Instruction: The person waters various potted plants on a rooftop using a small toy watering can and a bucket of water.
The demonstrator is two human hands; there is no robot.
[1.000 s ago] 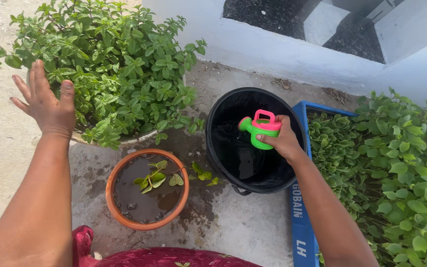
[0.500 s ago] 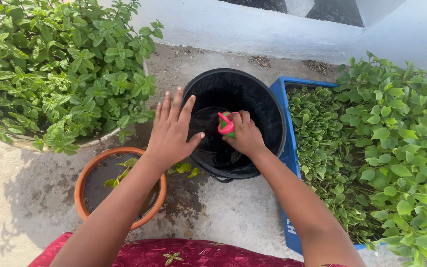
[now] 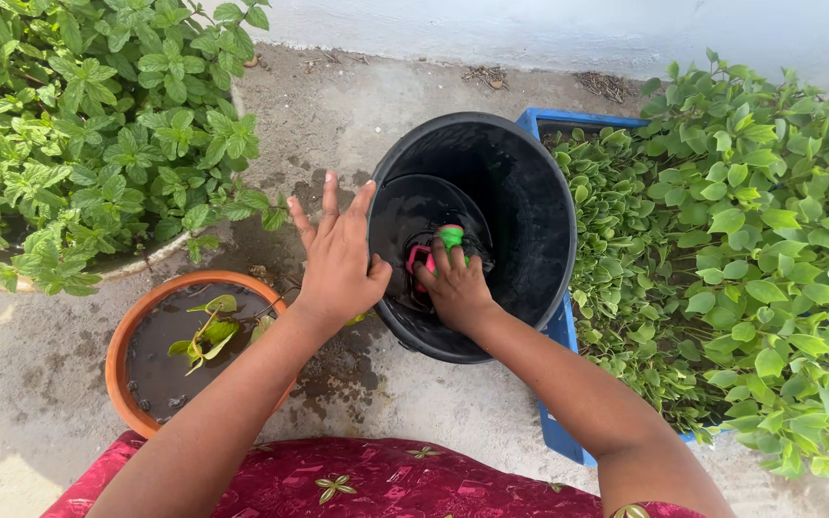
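My right hand (image 3: pixel 453 284) reaches down into the black bucket (image 3: pixel 530 201) and grips a small green and pink toy watering can (image 3: pixel 445 242), which is pushed low into the dark water. My left hand (image 3: pixel 338 254) rests against the bucket's left rim with its fingers spread and its thumb over the edge, holding nothing. The can's lower part is hidden by my fingers and the water.
An orange clay pot (image 3: pixel 127 331) with wet soil and a small seedling stands at lower left. A big leafy plant (image 3: pixel 98 125) fills the upper left. A blue crate (image 3: pixel 568 432) of green plants (image 3: pixel 750 249) sits right of the bucket. Wet concrete lies between them.
My right hand has pushed the watering can deeper into the bucket. My left hand swung from the leafy plant over to the bucket's rim and stays there. The view dipped lower.
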